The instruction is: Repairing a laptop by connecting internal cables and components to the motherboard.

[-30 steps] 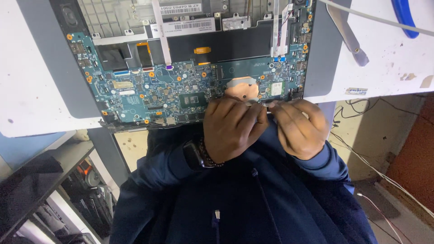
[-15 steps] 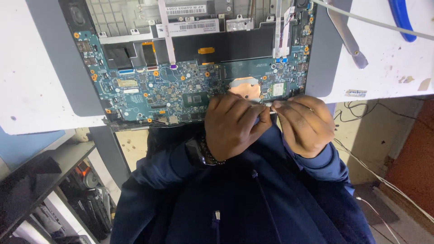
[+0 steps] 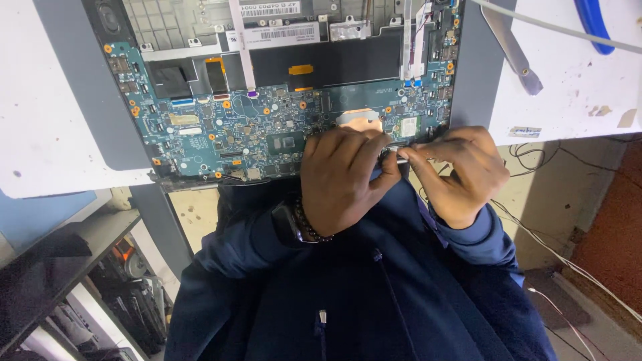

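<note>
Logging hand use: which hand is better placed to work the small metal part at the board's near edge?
Right hand, probably: its fingertips pinch the small metal part, while the left hand only rests beside it.

Dark navy zip-up hoodie, long sleeves, black beaded bracelet [image 3: 309, 224] and watch at left wrist.

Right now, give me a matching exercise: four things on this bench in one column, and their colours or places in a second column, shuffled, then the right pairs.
Things:
1. circuit board
2. copper plate
3. beaded bracelet
4. blue cable

Places and colours:
A. on the wrist of the left hand
B. top right corner, on the white table
C. teal, filling the open laptop
D. just above the left hand's fingers

Pairs: 1-C, 2-D, 3-A, 4-B

The right hand meets the left at the board's near edge, pinching a small metal part.
</note>
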